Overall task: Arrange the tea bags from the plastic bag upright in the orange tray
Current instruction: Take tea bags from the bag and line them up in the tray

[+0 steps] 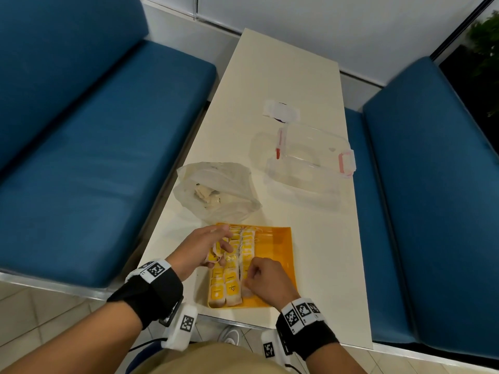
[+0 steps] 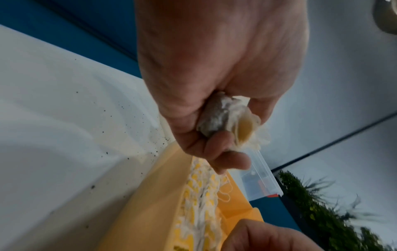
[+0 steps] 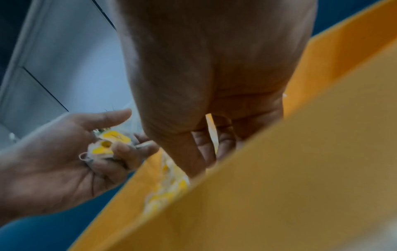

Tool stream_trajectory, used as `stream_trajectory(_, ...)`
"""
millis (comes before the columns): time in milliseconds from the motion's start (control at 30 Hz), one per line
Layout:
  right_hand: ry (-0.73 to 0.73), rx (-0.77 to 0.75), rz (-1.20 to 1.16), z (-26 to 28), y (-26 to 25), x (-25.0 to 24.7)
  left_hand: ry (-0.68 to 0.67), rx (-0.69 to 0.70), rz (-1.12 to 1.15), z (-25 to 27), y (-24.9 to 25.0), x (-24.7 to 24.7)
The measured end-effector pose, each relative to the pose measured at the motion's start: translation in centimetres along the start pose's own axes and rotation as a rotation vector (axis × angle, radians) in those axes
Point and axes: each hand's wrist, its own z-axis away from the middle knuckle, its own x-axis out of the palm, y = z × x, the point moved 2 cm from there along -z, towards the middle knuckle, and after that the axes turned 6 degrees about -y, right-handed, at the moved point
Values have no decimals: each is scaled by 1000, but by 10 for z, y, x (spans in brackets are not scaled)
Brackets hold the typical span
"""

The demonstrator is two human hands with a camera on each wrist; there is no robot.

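Observation:
The orange tray [image 1: 282,249] lies at the near table edge with rows of upright yellow-tagged tea bags [image 1: 232,268] along its left side. Over the tray's left edge, my left hand [image 1: 220,248] grips a small bundle of tea bags [image 2: 223,117], also seen in the right wrist view as the bundle [image 3: 107,144]. My right hand [image 1: 249,275] reaches down into the tray, and its fingertips [image 3: 204,147] pinch a tea bag in the right-hand row. The translucent plastic bag [image 1: 216,190] lies just beyond the tray with some tea bags inside.
A clear lidded container [image 1: 310,155] with pink clips sits at the right of the cream table [image 1: 324,238]. A small white packet [image 1: 280,112] lies beyond the container. Blue benches [image 1: 81,157] flank the table on both sides. The tray's right half shows bare orange floor.

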Motion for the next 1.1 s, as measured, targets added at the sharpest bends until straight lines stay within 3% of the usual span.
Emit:
stream_trajectory(133,167,-138,-172,7,-28,-30,-143,-57,264,2,4,3)
stream_trajectory(267,107,-286,-339,14,-56,-47,-138,-49,245,-2,3,14)
stream_trajectory(333,67,-277,-341,13,-61,-45,-132,-29,253,-3,4,18)
stream_trajectory(500,190,-211,-417,1,-52,-41,-126,20,192,-3,6,19)
stream_trajectory(667,177,-176,-532,0,-48,-44,-95,31,109,-6,2,12)
stream_trajectory(867,53,-346,-524,5,-48,-48,-84,3,181,-11,0,5)
stream_trajectory(1033,212,-373,-396,6,-47,-48,-102,-38,143,-12,4,10)
stream_trajectory(1100,255,-353,-497,6,-46,-54,-85,-25,123,-13,4,11)
